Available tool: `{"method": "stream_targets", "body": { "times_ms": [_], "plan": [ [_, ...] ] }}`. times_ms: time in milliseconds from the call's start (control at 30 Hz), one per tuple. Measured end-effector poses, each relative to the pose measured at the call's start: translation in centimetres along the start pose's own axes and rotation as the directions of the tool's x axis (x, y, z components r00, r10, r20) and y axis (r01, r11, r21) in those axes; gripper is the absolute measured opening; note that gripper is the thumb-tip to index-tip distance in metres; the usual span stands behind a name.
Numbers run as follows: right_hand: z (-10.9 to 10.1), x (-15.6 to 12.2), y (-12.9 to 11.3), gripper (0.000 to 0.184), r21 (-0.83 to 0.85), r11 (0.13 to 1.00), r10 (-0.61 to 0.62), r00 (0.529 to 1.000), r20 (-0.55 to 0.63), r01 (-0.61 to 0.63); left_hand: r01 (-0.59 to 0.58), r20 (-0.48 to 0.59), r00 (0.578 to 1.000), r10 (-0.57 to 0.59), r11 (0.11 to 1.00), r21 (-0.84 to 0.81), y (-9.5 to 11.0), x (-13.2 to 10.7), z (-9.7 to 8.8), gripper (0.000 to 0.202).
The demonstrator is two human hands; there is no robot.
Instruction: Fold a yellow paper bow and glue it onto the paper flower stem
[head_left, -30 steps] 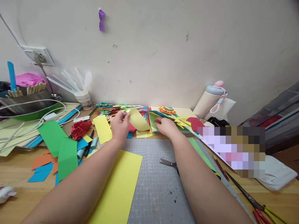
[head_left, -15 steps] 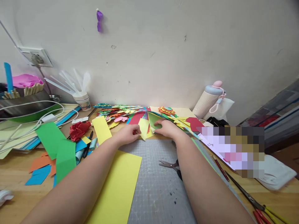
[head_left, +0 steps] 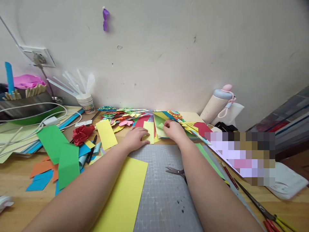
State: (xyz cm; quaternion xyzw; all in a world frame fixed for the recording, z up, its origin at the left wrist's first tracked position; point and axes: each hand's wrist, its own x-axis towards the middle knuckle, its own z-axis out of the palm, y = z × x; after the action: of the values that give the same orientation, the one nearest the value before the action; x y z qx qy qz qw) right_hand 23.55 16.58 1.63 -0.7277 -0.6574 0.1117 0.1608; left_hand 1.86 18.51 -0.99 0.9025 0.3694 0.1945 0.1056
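My left hand lies palm down with fingers stretched out on a small yellow paper piece at the far edge of the grey cutting mat. My right hand has its fingers curled onto a light green sheet in the pile of coloured papers just right of that piece. A large yellow sheet lies under my left forearm. Scissors rest on the mat beside my right forearm.
Folded paper flowers and scraps line the wall. A yellow strip, red crumpled paper, green strips and a cup of straws lie left. A bottle stands right; pencils lie near the right edge.
My left hand held the yellow piece lifted and curled; it has since brought it down and now presses it flat on the table. My right hand stayed on the paper pile.
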Motion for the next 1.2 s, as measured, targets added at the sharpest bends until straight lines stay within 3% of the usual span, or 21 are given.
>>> {"method": "stream_targets", "body": {
  "times_ms": [233,433,567,700,800,900,1033,1200],
  "plan": [
    [0.2,-0.1,0.6,0.023,0.14,0.989,-0.026,0.98,-0.196,0.055,0.219,-0.145,0.966,-0.215,0.976,0.011,-0.4,0.6,0.8,0.021],
    [0.3,0.0,0.9,0.018,0.198,0.976,-0.023,0.953,-0.301,0.086,0.26,-0.092,0.956,-0.28,0.947,-0.188,3.5,1.8,1.7,0.035],
    [0.2,0.4,1.2,0.023,0.206,0.974,-0.044,0.967,-0.25,0.097,0.345,-0.024,0.924,-0.383,0.857,-0.384,5.5,3.7,2.4,0.035],
    [-0.4,0.7,1.7,0.03,0.177,0.981,-0.058,0.988,-0.143,0.083,0.455,0.071,0.862,-0.502,0.703,-0.547,6.0,6.2,3.0,0.033],
    [-0.7,0.7,2.0,0.027,0.143,0.989,-0.021,0.998,-0.061,0.03,0.53,0.166,0.813,-0.558,0.591,-0.607,6.1,7.8,3.8,0.033],
    [-0.7,0.7,2.1,0.028,0.125,0.992,0.019,1.0,-0.012,-0.018,0.559,0.21,0.789,-0.577,0.533,-0.635,6.3,8.4,4.2,0.033],
    [-0.8,0.6,2.0,0.029,0.116,0.993,0.034,0.999,0.01,-0.035,0.551,0.201,0.791,-0.578,0.531,-0.644,6.1,7.1,2.5,0.033],
    [-0.9,0.5,1.9,0.028,0.095,0.995,0.016,1.0,0.023,-0.018,0.528,0.153,0.819,-0.554,0.62,-0.58,5.3,1.9,-2.8,0.024]
  ]
}}
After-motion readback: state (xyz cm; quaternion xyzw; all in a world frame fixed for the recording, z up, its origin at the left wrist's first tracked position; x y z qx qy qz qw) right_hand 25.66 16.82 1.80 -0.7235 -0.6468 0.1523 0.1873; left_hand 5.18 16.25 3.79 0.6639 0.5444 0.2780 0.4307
